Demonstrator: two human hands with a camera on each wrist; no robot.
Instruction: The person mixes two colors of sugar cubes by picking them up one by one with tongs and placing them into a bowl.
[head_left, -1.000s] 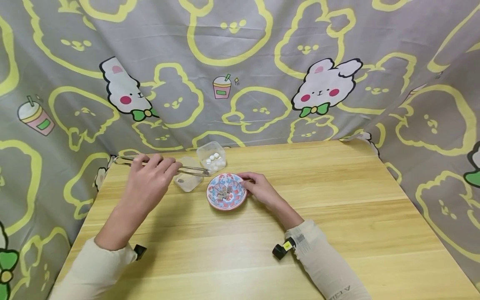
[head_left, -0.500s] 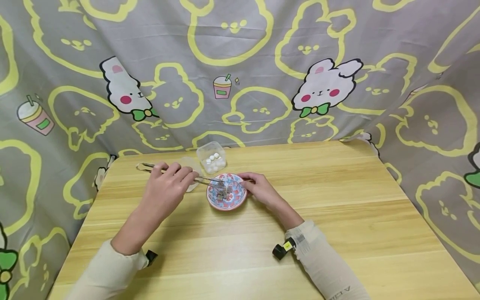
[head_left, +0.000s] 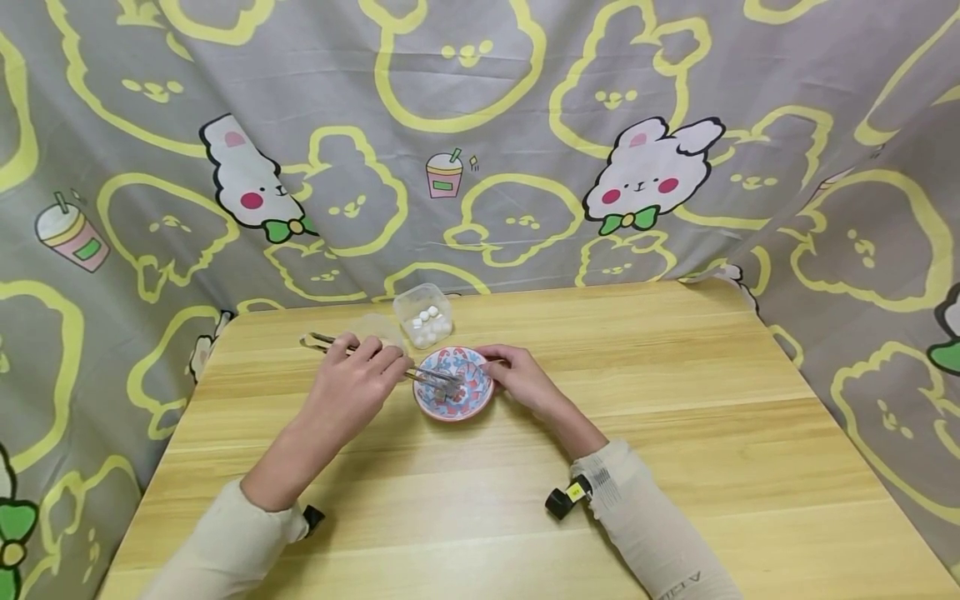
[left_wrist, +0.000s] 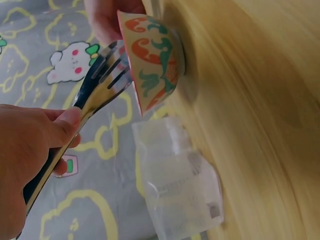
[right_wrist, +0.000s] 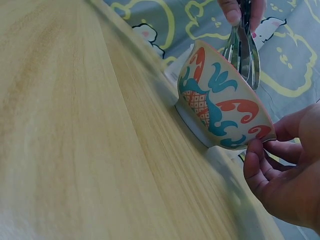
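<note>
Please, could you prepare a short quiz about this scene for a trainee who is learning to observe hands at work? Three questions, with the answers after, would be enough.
1. Multiple choice: where does the right hand pinch the patterned bowl?
A) at the foot
B) at the rim
C) at the centre of the inside

2. True or false: the left hand holds metal tongs with their tips inside the patterned bowl.

3. Fill in the colour: in the head view, the clear plastic container that the left hand does not cover holds small ____ pieces.

Key: 1. B; 2. True; 3. white
</note>
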